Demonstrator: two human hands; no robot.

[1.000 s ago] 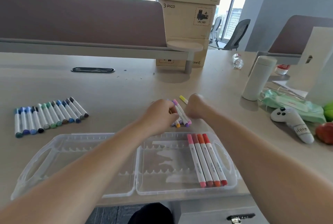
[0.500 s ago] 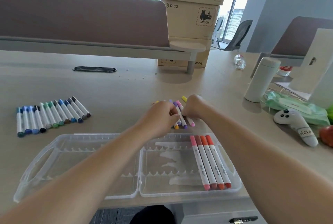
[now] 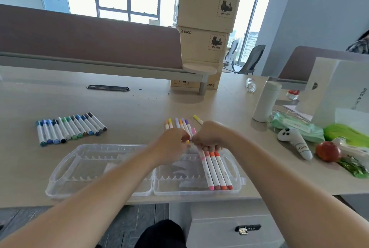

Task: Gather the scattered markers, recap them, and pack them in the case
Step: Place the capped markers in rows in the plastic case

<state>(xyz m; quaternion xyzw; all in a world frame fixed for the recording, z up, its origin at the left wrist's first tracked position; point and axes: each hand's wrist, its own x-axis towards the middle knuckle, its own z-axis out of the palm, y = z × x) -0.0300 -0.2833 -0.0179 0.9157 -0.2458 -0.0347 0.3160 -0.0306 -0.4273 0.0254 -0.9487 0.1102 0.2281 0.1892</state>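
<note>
My left hand (image 3: 171, 145) and my right hand (image 3: 209, 138) are closed and meet just over the far edge of the clear open case (image 3: 60, 174). A small yellow marker end (image 3: 187, 142) shows between their fingers; the rest of it is hidden. Several pink, red and orange markers (image 3: 218, 173) lie side by side in the case's right half, with my right hand over their top ends. The left half holds none. Behind my hands lies a loose cluster of yellow, purple and pink markers (image 3: 180, 124). A row of blue, green and grey markers (image 3: 69, 128) lies at the left.
A white bottle (image 3: 266, 102), a pack of wipes (image 3: 295, 128), a white controller (image 3: 296, 144), an apple (image 3: 327, 150) and a white box (image 3: 339, 88) crowd the right side. Stacked cardboard boxes (image 3: 205, 28) and a desk divider (image 3: 89, 42) stand at the back.
Both hands have drawn back from the loose cluster toward the case's far edge, staying closed together. More of the cluster now shows behind them.
</note>
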